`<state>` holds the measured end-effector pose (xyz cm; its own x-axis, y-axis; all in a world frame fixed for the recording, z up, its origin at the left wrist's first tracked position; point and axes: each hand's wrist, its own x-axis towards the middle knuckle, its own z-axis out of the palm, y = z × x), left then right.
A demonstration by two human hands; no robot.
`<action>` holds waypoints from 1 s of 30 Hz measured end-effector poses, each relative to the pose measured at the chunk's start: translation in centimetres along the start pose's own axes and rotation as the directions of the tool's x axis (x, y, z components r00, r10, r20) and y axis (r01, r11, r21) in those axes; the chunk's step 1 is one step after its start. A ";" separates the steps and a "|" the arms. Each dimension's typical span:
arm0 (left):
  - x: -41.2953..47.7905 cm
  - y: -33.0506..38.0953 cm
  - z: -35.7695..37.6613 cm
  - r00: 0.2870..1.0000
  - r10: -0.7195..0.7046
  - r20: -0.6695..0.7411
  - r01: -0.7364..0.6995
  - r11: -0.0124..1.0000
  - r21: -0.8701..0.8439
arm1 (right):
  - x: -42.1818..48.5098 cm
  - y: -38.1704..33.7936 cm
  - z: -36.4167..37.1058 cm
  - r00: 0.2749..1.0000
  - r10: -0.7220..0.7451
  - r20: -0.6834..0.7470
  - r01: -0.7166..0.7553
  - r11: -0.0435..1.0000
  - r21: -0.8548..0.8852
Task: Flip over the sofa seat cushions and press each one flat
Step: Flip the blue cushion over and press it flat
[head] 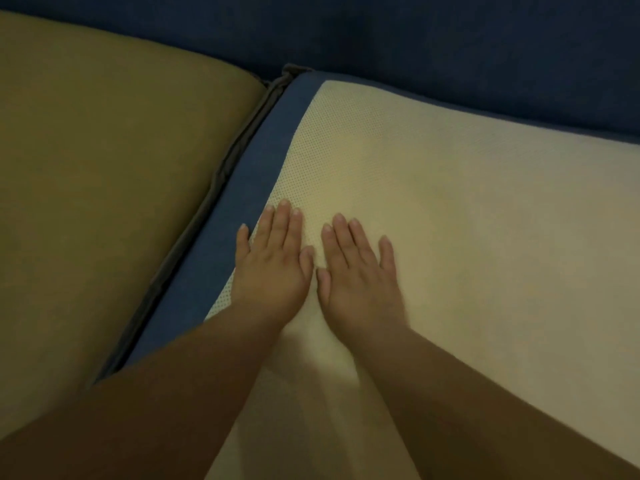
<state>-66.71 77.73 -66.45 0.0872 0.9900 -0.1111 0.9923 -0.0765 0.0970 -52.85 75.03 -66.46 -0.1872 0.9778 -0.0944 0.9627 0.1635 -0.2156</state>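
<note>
A sofa seat cushion (467, 209) lies with its cream, dotted mesh underside facing up and a blue fabric border along its left edge. My left hand (273, 265) lies flat on it, fingers straight, at the cushion's left side beside the blue border. My right hand (360, 271) lies flat just to the right, thumbs nearly touching. Both palms press down on the mesh. To the left sits a second seat cushion (110, 174) in olive-tan fabric, untouched.
A dark gap with a grey piped seam (221, 174) runs between the two cushions. The dark blue sofa backrest (415, 39) rises behind both. My forearms cover the near part of the cream cushion.
</note>
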 end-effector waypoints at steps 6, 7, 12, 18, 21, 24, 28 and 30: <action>-4.3 -0.1 -3.9 0.992 0.014 -0.122 -0.033 0.988 -0.152 | -2.5 -1.0 -5.2 0.997 0.051 -0.065 -0.047 0.996 0.073; -5.7 -0.2 -3.3 0.992 0.022 -0.123 -0.040 0.989 -0.142 | -3.7 -1.2 -4.8 0.994 0.043 -0.099 -0.036 0.997 0.071; -7.8 -1.0 -0.1 0.999 0.044 0.010 -0.043 0.995 -0.091 | -6.1 -1.4 -0.7 0.994 0.083 0.075 -0.085 0.996 0.026; -9.7 2.0 -2.5 0.980 0.183 -0.077 -0.191 0.974 -0.118 | -8.6 0.0 -3.8 0.991 0.088 -0.104 -0.087 0.996 0.015; -11.0 3.8 -0.5 0.967 0.254 0.002 -0.253 0.965 -0.067 | -10.9 1.2 -2.4 0.988 0.148 0.042 -0.148 0.989 -0.004; -10.3 4.5 -0.7 0.976 0.218 0.013 -0.217 0.974 -0.066 | -10.3 1.4 -2.1 0.981 0.165 0.101 -0.167 0.986 0.013; -9.9 7.7 -2.9 0.957 0.279 -0.076 -0.286 0.952 -0.108 | -11.7 4.0 -4.9 0.976 0.216 -0.036 -0.215 0.976 0.039; -10.5 9.1 -1.8 0.947 0.320 -0.004 -0.319 0.943 -0.096 | -13.4 6.1 -4.7 0.964 0.266 0.012 -0.266 0.964 0.003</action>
<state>-58.72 66.85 -62.67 0.3999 0.9138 -0.0707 0.8996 -0.3765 0.2214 -43.54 63.53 -61.91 0.0734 0.9844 -0.1600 0.9773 -0.1030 -0.1852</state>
